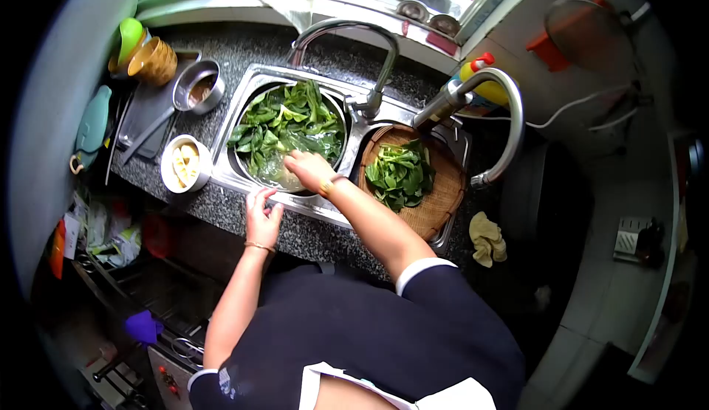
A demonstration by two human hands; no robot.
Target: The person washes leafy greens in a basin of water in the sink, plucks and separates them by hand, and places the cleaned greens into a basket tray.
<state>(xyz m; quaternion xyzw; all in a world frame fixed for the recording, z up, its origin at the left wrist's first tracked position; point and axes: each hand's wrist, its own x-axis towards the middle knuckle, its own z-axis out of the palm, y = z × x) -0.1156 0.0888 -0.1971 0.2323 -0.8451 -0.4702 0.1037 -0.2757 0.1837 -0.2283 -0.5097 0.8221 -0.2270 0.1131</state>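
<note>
Leafy greens float in water in a round metal basin set in the left sink bowl. My right hand is over the front part of that basin, fingers bent together at the water; whether anything is in them is hidden. At the sink's front rim, my left hand is raised with fingers loosely curled and apart, holding nothing. To the right, a woven bamboo basket in the other bowl holds a smaller pile of greens.
A curved faucet rises behind the basin; a second thick metal spout arches at the right. Left of the sink are a white bowl with pale pieces, a small saucepan and stacked bowls. A cream cloth lies at the right.
</note>
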